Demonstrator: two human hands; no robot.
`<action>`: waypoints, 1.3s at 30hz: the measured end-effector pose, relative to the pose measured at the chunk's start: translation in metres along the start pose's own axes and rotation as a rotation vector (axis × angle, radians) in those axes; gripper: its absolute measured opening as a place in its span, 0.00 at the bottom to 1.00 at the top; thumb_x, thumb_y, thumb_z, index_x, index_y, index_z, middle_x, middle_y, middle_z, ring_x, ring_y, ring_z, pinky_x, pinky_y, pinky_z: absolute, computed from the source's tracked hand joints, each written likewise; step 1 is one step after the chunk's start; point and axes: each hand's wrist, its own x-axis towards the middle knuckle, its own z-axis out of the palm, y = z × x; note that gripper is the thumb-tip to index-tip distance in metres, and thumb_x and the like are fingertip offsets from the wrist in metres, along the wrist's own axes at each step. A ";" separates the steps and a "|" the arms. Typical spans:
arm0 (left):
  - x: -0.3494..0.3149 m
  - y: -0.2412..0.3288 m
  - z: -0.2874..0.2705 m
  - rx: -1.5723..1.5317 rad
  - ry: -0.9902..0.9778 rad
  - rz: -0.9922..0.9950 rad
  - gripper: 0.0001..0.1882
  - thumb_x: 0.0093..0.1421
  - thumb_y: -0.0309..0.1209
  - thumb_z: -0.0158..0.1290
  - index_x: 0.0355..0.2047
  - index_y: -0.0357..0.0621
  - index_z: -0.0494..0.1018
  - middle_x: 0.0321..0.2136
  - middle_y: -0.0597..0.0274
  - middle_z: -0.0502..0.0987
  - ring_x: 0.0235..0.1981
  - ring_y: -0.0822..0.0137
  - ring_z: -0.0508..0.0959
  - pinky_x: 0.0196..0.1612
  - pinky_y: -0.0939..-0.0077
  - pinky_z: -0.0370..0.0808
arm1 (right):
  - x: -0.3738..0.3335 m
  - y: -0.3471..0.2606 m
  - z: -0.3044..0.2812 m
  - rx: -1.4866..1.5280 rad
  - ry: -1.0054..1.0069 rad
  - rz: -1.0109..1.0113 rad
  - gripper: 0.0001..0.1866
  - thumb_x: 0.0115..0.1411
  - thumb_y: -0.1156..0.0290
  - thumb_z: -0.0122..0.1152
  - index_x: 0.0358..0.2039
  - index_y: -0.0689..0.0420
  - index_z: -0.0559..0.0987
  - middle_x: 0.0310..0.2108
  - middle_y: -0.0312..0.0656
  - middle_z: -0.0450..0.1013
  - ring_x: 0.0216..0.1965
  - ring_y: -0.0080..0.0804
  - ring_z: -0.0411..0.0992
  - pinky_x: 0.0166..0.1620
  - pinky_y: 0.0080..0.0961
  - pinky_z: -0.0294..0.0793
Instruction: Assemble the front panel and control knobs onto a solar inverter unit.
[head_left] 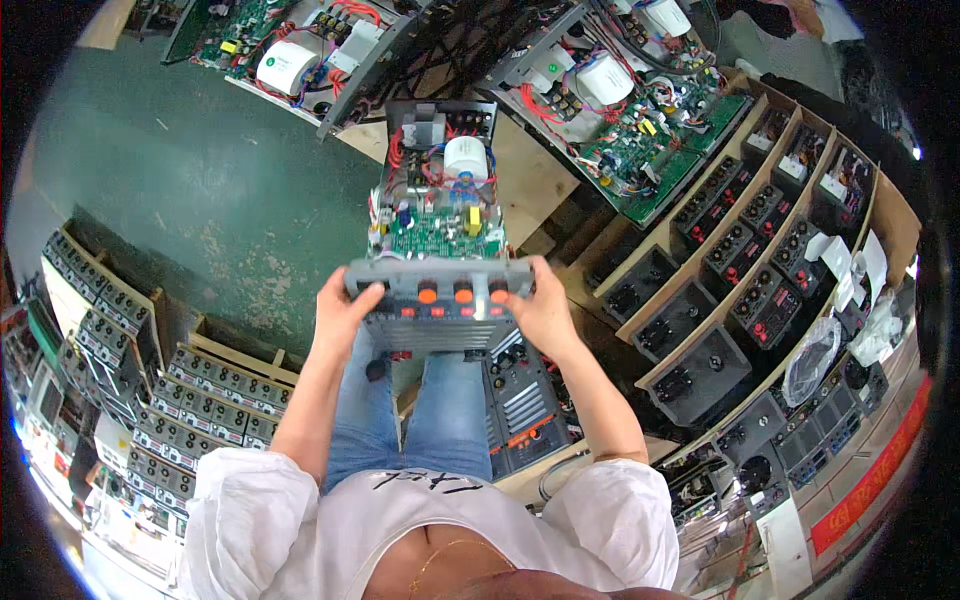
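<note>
Between my hands is an open electronic unit (440,318) with a grey front panel, which faces me. Orange round knobs and small red switches line that panel. My left hand (342,308) grips the panel's left end, thumb on the front; my right hand (543,308) grips the right end the same way. Behind the panel lies a green circuit board (425,236) with a yellow part on it. A white cylindrical component (465,158) and red wires sit toward the far end of the unit. The fingers behind the panel are mostly hidden.
Opened units with exposed boards stand at the far left (288,68) and far right (605,78). Wooden-sided racks (625,325) hold several black units on the right. Stacked grey units (190,420) fill the lower left. A dark unit (522,400) lies beside my right leg.
</note>
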 end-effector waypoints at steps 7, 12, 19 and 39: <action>-0.044 -0.028 0.006 -0.212 0.027 0.005 0.13 0.47 0.22 0.57 0.33 0.41 0.67 0.30 0.68 0.72 0.33 0.76 0.70 0.40 0.80 0.67 | -0.031 -0.005 -0.023 -0.122 -0.096 0.026 0.16 0.45 0.80 0.57 0.36 0.61 0.66 0.26 0.45 0.71 0.28 0.29 0.68 0.33 0.25 0.67; -0.059 -0.039 0.025 -0.213 0.016 0.029 0.14 0.47 0.21 0.57 0.34 0.41 0.67 0.31 0.67 0.72 0.34 0.76 0.70 0.41 0.80 0.67 | -0.029 0.012 -0.041 -0.174 -0.182 -0.036 0.17 0.44 0.78 0.57 0.37 0.61 0.65 0.32 0.56 0.70 0.39 0.53 0.68 0.39 0.37 0.66; -0.068 -0.074 0.055 0.020 -0.016 -0.012 0.14 0.46 0.23 0.58 0.32 0.41 0.66 0.28 0.69 0.70 0.31 0.78 0.69 0.36 0.81 0.68 | -0.018 0.055 -0.067 -0.158 -0.206 -0.156 0.17 0.44 0.78 0.56 0.36 0.61 0.66 0.32 0.54 0.69 0.38 0.52 0.68 0.39 0.36 0.66; -0.084 -0.090 0.100 0.462 0.022 0.069 0.14 0.43 0.29 0.61 0.24 0.39 0.66 0.20 0.67 0.70 0.24 0.78 0.66 0.28 0.81 0.66 | -0.027 0.093 -0.082 0.057 -0.050 -0.078 0.20 0.39 0.82 0.59 0.36 0.59 0.70 0.32 0.38 0.70 0.38 0.25 0.67 0.43 0.22 0.64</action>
